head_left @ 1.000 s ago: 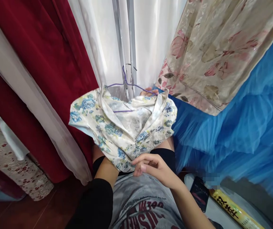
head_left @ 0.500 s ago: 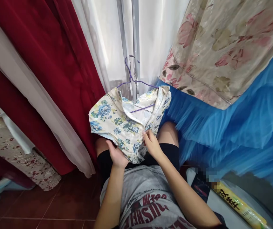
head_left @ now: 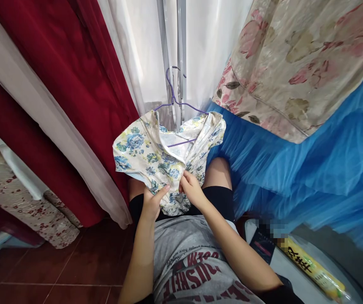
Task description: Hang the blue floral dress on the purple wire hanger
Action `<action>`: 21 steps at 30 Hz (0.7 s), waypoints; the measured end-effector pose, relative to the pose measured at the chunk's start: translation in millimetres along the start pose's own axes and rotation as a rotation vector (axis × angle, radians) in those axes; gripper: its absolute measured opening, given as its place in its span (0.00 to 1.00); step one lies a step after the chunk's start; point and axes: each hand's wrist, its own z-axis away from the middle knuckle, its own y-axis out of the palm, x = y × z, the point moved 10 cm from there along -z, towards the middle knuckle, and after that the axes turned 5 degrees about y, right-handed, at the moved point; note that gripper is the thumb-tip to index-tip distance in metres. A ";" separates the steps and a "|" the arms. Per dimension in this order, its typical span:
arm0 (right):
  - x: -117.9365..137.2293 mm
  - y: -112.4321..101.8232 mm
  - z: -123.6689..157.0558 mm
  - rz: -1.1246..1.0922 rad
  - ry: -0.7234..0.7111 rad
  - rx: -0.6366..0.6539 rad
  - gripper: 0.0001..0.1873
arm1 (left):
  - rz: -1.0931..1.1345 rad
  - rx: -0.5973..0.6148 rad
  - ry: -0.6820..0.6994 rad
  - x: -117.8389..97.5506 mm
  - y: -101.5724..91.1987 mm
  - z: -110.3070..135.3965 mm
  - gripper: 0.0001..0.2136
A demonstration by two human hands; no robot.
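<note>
A cream blouse with blue flowers (head_left: pixel 165 162) hangs on a purple wire hanger (head_left: pixel 172 95) above my lap. Its V-shaped neckline faces up, and its lower part bunches toward me. My right hand (head_left: pixel 191 189) pinches the front of the blouse just below the point of the neckline. At the lower left side, my left hand (head_left: pixel 153 202) grips the cloth, thumb lying on top and the other fingers hidden beneath it. The hanger's hook stands in front of a grey metal pole (head_left: pixel 181 50).
Dark red cloth (head_left: pixel 83 93) and pale sheer fabric hang on the left. On the right are a pink-flowered garment (head_left: pixel 295 71) and blue tulle (head_left: pixel 270 169). A yellow packet (head_left: pixel 317 270) and a dark phone-like object (head_left: pixel 263 245) lie on a light surface at lower right.
My left thumb has come over onto the front of the blouse. My right hand has shifted slightly left, still pinching the cloth, and the blouse has moved a little left with it.
</note>
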 end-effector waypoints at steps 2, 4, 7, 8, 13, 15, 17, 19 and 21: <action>-0.9 -3.8 3.0 -0.025 0.016 -0.017 0.15 | -0.124 -0.121 0.143 -7.6 -25.3 -9.3 0.25; -3.5 -15.3 7.9 -0.061 0.046 -0.057 0.17 | -0.290 -0.292 0.379 -26.5 -48.9 -9.3 0.25; -5.4 -33.2 17.8 -0.085 0.090 -0.129 0.17 | -0.533 -0.429 0.728 -52.9 -46.4 12.4 0.27; -4.1 -35.8 20.9 -0.086 0.095 -0.139 0.17 | -0.597 -0.372 0.783 -54.3 -32.2 17.6 0.25; 6.0 -27.5 31.4 -0.103 0.081 -0.105 0.19 | -0.690 0.204 0.641 -13.9 59.9 24.6 0.06; 7.0 -24.6 33.5 -0.127 0.091 -0.094 0.19 | -0.667 0.191 0.605 -8.5 69.2 24.4 0.03; 10.9 -27.6 31.8 -0.172 0.092 -0.121 0.18 | -0.669 0.203 0.589 -7.2 75.1 23.1 0.01; 25.3 -35.3 23.1 -0.213 0.048 -0.181 0.17 | -0.674 0.268 0.579 -8.0 81.4 22.0 0.04; 53.1 -40.5 5.1 -0.228 -0.036 -0.222 0.15 | -0.666 0.348 0.542 -8.2 85.4 19.9 0.06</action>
